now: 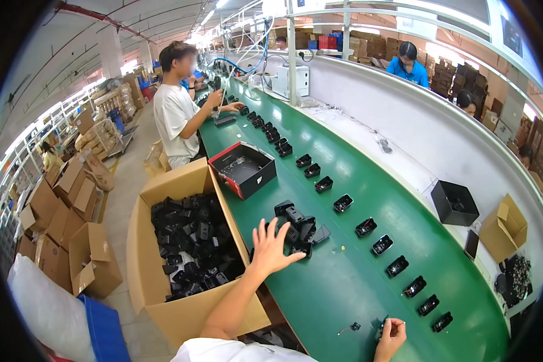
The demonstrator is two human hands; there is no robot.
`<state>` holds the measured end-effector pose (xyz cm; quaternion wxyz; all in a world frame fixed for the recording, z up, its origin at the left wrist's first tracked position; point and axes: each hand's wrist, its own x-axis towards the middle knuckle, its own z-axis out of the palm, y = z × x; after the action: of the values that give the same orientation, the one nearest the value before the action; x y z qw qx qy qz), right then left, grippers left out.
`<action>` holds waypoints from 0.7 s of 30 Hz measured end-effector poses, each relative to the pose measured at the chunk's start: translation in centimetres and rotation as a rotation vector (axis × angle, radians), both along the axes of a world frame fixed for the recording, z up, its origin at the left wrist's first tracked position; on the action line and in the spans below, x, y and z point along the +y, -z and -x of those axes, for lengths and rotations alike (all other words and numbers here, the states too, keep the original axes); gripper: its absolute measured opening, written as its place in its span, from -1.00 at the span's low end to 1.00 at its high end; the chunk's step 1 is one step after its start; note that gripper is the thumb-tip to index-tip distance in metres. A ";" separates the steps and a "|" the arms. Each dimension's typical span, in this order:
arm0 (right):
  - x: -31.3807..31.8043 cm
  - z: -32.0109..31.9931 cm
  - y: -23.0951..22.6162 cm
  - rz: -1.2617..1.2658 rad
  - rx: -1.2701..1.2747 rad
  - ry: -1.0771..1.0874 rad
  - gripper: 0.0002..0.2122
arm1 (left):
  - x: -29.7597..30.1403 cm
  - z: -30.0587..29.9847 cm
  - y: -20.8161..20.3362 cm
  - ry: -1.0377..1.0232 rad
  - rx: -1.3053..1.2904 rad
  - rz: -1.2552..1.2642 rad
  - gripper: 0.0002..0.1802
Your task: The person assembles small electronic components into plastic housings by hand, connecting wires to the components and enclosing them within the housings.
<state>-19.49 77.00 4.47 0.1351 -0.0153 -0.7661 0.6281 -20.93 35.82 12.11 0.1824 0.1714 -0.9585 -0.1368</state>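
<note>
My left hand [271,248] is spread open at the near side of a pile of black plastic housings [294,217] on the green bench. Its thumb reaches toward an open housing [303,248] at the pile's near edge; whether they touch I cannot tell. At the bench's near side, my right hand [392,339] pinches a small dark part [381,324], mostly hidden by the fingers. Just left of it lies a small black piece with thin wires [355,326]. A line of open black housings [382,244] runs lengthwise along the bench.
A big cardboard box [140,259] full of black housings stands left of the bench [338,289]. Beyond the pile sits a black and red box [253,184]. Farther along, a co-worker in white [178,114] handles parts. A black bin [454,203] and open carton [502,232] stand right.
</note>
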 end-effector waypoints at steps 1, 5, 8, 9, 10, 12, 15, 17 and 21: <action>-0.1 0.0 0.0 -0.016 0.009 -0.003 -0.93 | 0.1 -0.9 0.4 -0.022 -0.061 -0.045 0.14; -1.0 -0.5 -2.1 -0.131 0.078 -0.016 -0.93 | 1.1 -2.1 2.2 -0.083 -0.230 -0.076 0.19; -0.8 -0.5 -1.8 -0.084 -0.024 -0.033 -0.92 | 1.1 -1.7 2.9 -0.111 -0.226 -0.073 0.16; -0.6 -0.3 -1.2 -0.088 -0.024 -0.035 -0.92 | 0.9 -1.5 3.1 -0.115 -0.223 -0.055 0.11; -0.6 0.1 -0.5 -0.047 -0.009 -0.034 -0.94 | 0.8 -1.5 3.3 -0.117 -0.222 -0.059 0.11; -0.5 0.2 -0.2 -0.007 0.010 -0.032 -0.95 | 0.2 -1.8 3.6 -0.127 -0.200 -0.028 0.09; -0.6 -0.2 -0.9 -0.054 0.037 -0.028 -0.93 | -0.3 -2.6 3.2 -0.136 -0.193 -0.002 0.10; -0.4 -0.4 -0.7 -0.109 0.033 -0.024 -0.93 | 0.0 -2.5 2.8 -0.149 -0.238 -0.005 0.16; -0.2 -0.4 -0.5 -0.115 -0.018 -0.037 -0.91 | -0.4 -1.6 1.7 -0.121 -0.420 -0.140 0.21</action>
<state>-19.12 76.82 4.99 0.1171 0.0008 -0.8022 0.5855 -19.28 35.38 10.41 -0.0256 0.2657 -0.9515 -0.1532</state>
